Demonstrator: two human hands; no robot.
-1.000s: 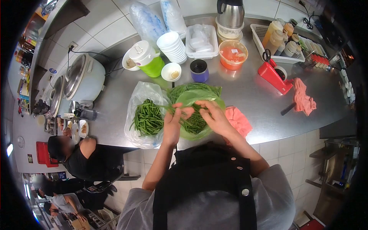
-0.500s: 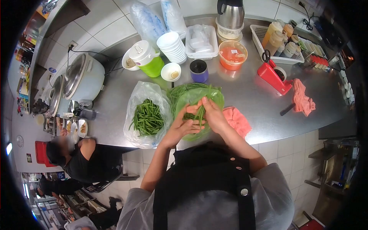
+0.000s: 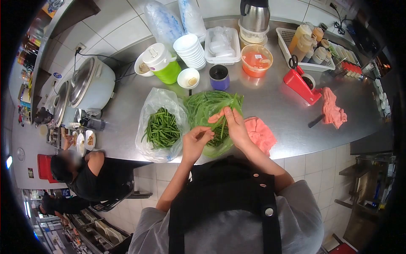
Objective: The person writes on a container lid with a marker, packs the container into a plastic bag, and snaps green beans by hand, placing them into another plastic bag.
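My right hand [image 3: 235, 125] is closed around a few long green beans [image 3: 220, 123], above a green plastic bag [image 3: 203, 113] that holds more whole beans. My left hand [image 3: 197, 143] is apart from it, over the bag's near left side. Its thumb and fingers are pinched together; whatever may be between them is too small to make out. Just left of that hand stands an open clear plastic bag [image 3: 182, 111] filled with short cut bean pieces [image 3: 162, 130].
A pink cloth [image 3: 260, 134] lies right of my right hand. Behind the bags stand a purple cup [image 3: 219, 78], a small white bowl [image 3: 188, 78] and a green jug [image 3: 165, 71]. A red tape dispenser [image 3: 299, 86] sits farther right. A person [image 3: 103, 178] sits at the left.
My left hand has drawn left and away from my right hand, its spread fingers now curled into a pinch. My right hand stays nearly in place with the beans.
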